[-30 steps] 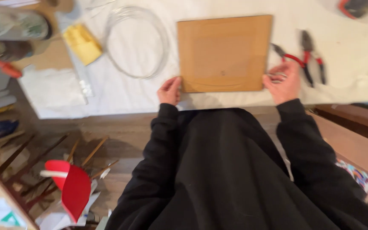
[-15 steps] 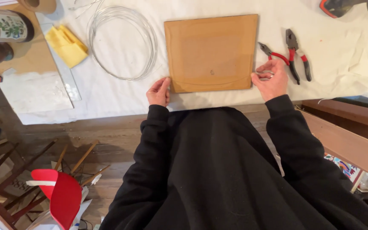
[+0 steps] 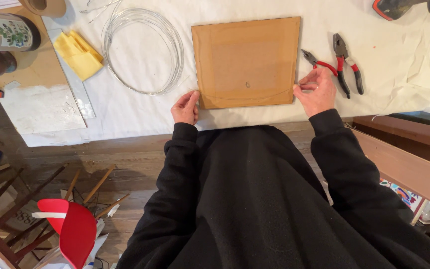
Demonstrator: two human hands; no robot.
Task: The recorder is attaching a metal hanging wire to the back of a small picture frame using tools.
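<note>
1. A brown board (image 3: 247,62) is lying flat on the white-covered bench (image 3: 399,74), pretty much in the middle and close to the near edge. It's almost square, a touch wider than deep, so its long axis is running left-right, with the edges sitting roughly square to the bench edge (maybe tilted a hair).
2. The left hand (image 3: 185,108) is resting at the board's near-left corner, fingers curled loosely together and touching the edge there. Can't really tell if it's gripping anything or just resting against it.
3. The right hand (image 3: 315,92) is sitting at the near-right corner, thumb and fingertips pinched together right at the board's edge. Looks like it's pinching something thin there, but it's too small to make out.
4. There's a faint thin line running across the board near its near edge, between the two hands.
5. Just right of the right hand, two red-handled pliers (image 3: 347,67) are lying side by side, noses pointing to the far side.
6. Left of the board, a coil of thin wire (image 3: 143,50) is lying in a loose ring, well apart from the left hand.
7. Further left, a folded yellow cloth (image 3: 78,55) is sitting next to a clear ruler (image 3: 73,84).
</note>
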